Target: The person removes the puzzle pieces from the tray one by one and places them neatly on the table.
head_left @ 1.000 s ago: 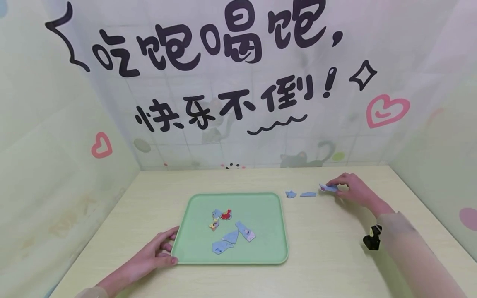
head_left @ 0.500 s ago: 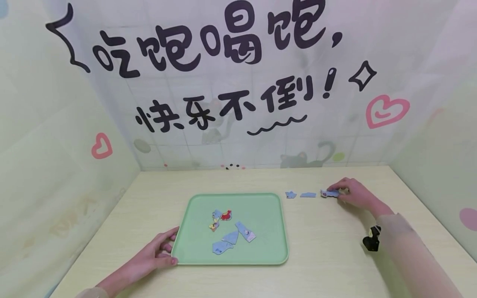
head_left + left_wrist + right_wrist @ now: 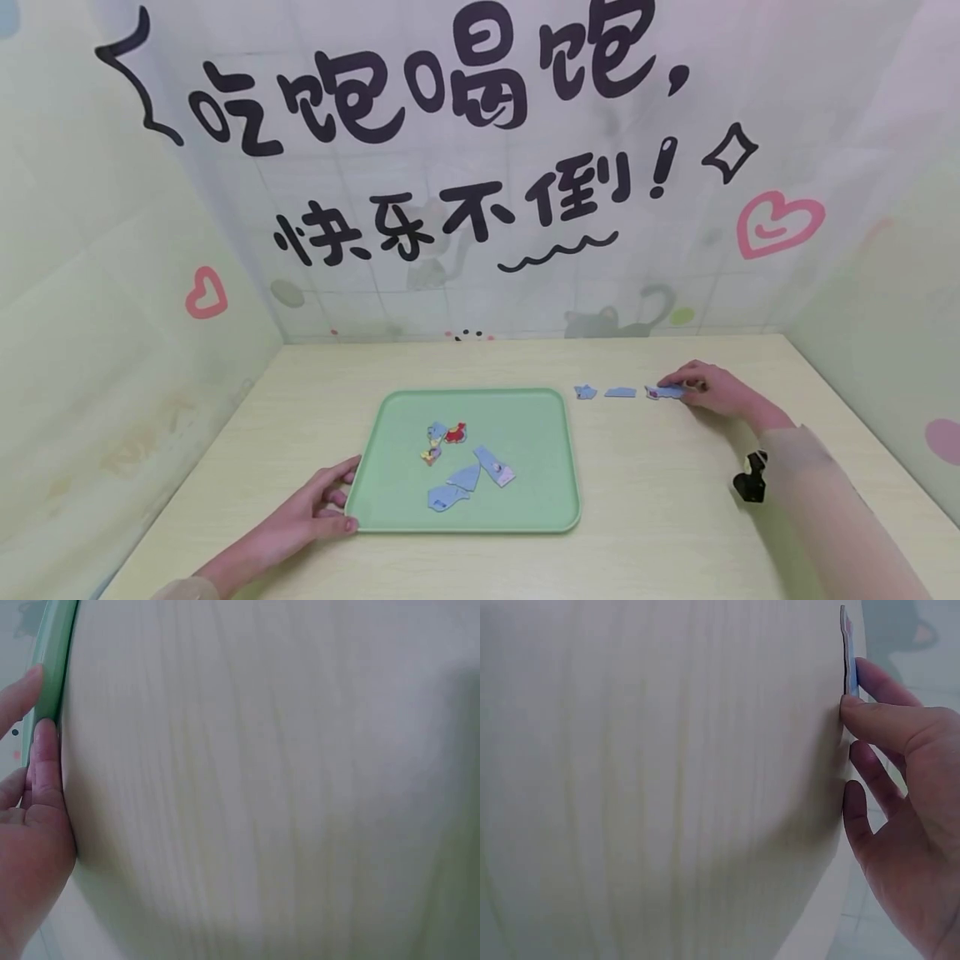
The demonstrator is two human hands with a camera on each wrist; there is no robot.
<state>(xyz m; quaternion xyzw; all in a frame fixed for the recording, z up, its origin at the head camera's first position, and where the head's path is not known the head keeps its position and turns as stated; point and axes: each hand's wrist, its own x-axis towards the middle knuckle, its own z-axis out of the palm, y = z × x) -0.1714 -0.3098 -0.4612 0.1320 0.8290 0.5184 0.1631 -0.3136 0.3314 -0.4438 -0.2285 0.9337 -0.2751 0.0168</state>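
At the table's far right, my right hand (image 3: 716,392) pinches a blue puzzle piece (image 3: 663,392) with a small pink and dark print. The right wrist view shows that puzzle piece (image 3: 850,656) edge-on between thumb and finger, low at the tabletop. To its left, two more blue pieces lie in a row: a flat strip (image 3: 620,392) and a small jagged piece (image 3: 585,392). My left hand (image 3: 318,508) rests against the left edge of a green tray (image 3: 532,508). Its thumb and a finger touch the rim, also seen on the tray (image 3: 54,671) in the left wrist view.
Several puzzle pieces lie in the tray, among them a red piece (image 3: 455,432), a long strip (image 3: 494,466) and a blue pointed piece (image 3: 464,477). A small black object (image 3: 750,477) stands beside the right sleeve. A printed backdrop (image 3: 465,292) encloses the table.
My right hand has lowered the tilted blue puzzle piece and laid it flat in line with the other two. The left hand and the tray have stayed put.
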